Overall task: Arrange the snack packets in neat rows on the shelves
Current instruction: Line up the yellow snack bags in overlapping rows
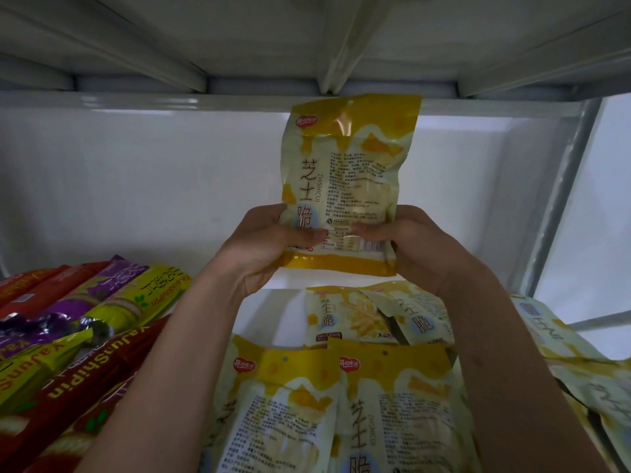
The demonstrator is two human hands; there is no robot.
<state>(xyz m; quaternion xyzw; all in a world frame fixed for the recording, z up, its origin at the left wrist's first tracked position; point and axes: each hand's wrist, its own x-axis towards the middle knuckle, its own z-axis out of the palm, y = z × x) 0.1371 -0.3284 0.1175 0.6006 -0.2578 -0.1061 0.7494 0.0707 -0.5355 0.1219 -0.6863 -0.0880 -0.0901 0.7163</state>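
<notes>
The raised packet (345, 179) is pale cream with mustard-yellow bands at top and bottom, yellow drips, orange-yellow wedges, dark print and a small red logo. The packets lying near and right (358, 397) repeat that cream-and-yellow pattern. At the left, long wrappers (78, 322) run red, purple and yellow-green with yellow lettering, against a white shelf wall (136, 186).

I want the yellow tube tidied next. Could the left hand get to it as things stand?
Probably not right away: the left hand is gripping the held packet together with the right hand. The yellow tube lies uncovered just to its left, so once it lets go, the path looks free.
</notes>
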